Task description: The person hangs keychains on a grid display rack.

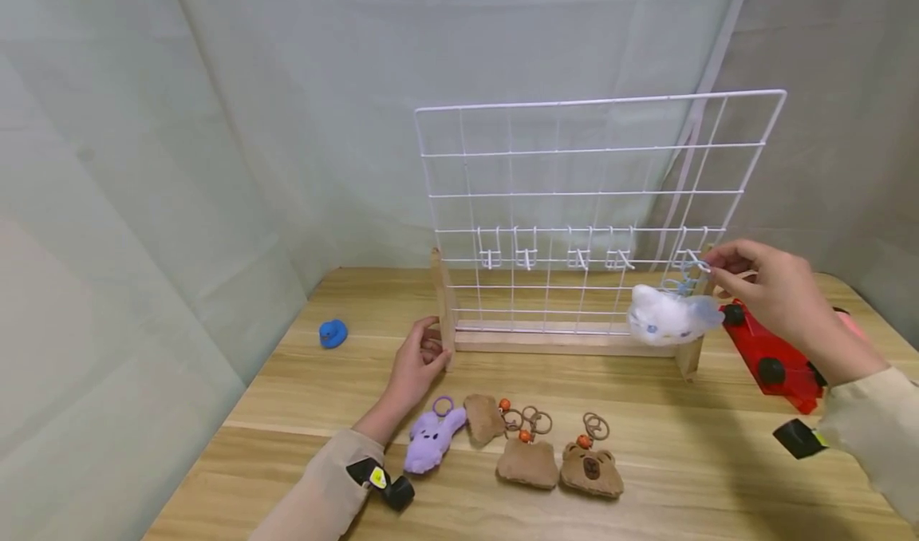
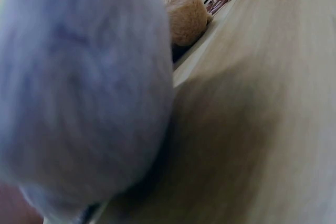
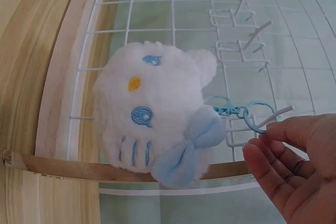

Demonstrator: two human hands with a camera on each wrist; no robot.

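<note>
My right hand (image 1: 771, 282) pinches the blue key ring (image 3: 256, 118) of a white plush cat-head keychain (image 3: 152, 108) with a light blue bow. The ring is at the rightmost hook (image 3: 273, 115) of a white wire grid rack (image 1: 596, 194); its prong overlaps the ring, and I cannot tell whether it passes through. The plush hangs tilted in front of the rack's right wooden foot. My left hand (image 1: 416, 365) grips the rack's left wooden foot (image 1: 443, 309). In the left wrist view a purple plush keychain (image 2: 84, 87) blocks the sight of that hand.
Near the left forearm lies the purple plush keychain (image 1: 431, 441). Beside it are brown plush keychains, one with a bear face (image 1: 592, 471). A blue duck-like figure (image 1: 333, 333) stands left, a red toy car (image 1: 771, 357) right. Several other hooks (image 1: 526, 258) hang bare on the grid.
</note>
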